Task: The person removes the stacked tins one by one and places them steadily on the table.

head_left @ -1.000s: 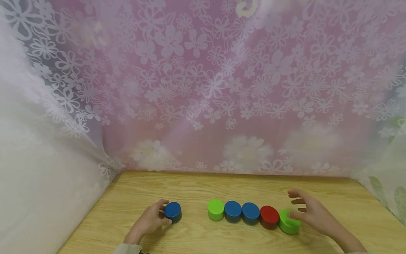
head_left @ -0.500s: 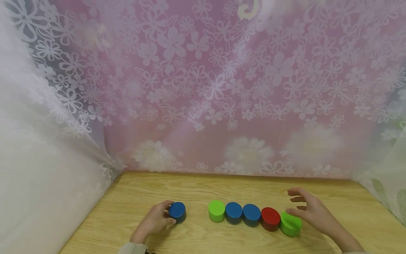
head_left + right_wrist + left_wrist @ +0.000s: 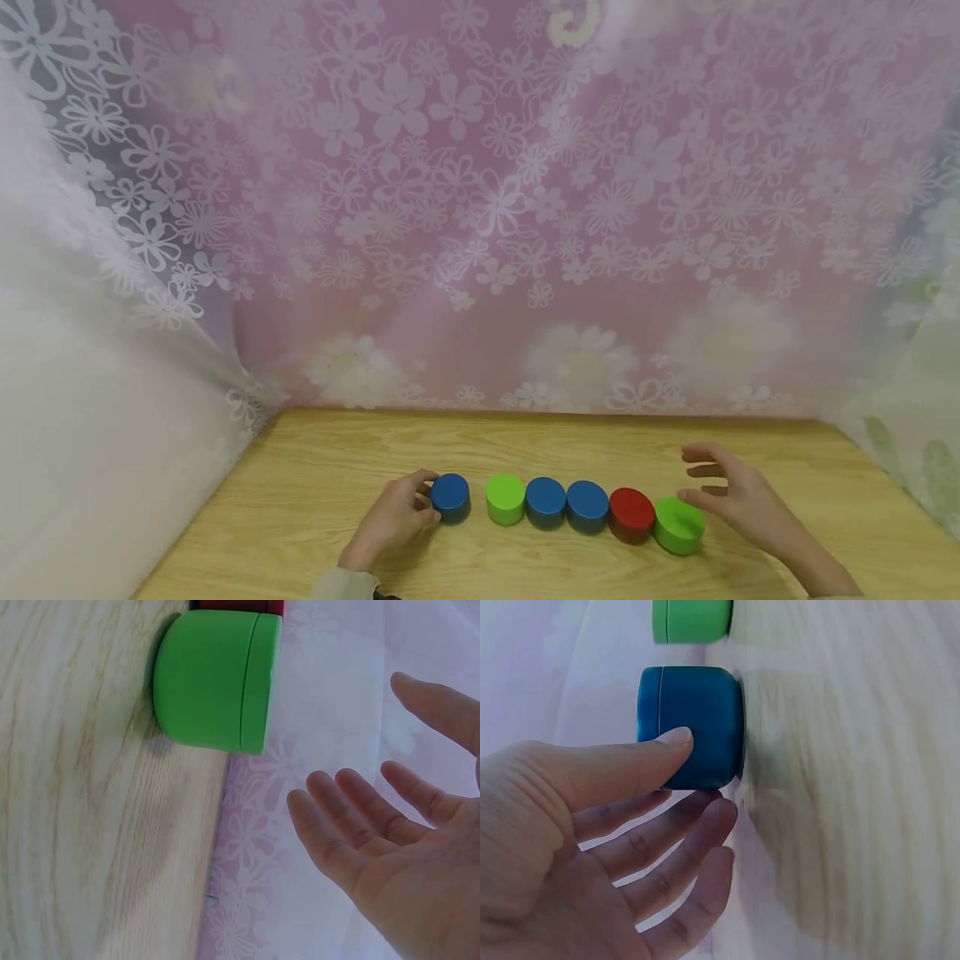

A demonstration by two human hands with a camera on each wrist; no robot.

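Observation:
My left hand (image 3: 397,517) pinches a blue round lidded tin (image 3: 450,498) between thumb and fingers; in the left wrist view the thumb lies on the side of this blue tin (image 3: 705,712). Just right of it begins a row: a green tin (image 3: 506,498), two blue tins, the nearer one (image 3: 545,502) and the farther one (image 3: 587,506), a red tin (image 3: 632,515) and another green tin (image 3: 679,526). At the row's right end hovers my right hand (image 3: 738,504), fingers spread and holding nothing. The right wrist view shows it apart from the green tin (image 3: 210,682).
The tins stand on a wood-grain table (image 3: 480,567). A pink and white flowered curtain (image 3: 480,250) hangs along the table's back edge, and pale sheer cloth (image 3: 105,417) closes off the left side, with more cloth (image 3: 915,433) on the right.
My left hand has moved to the right with the blue tin, narrowing the gap to the row's left green tin. The right hand has stayed nearly in place beside the right green tin.

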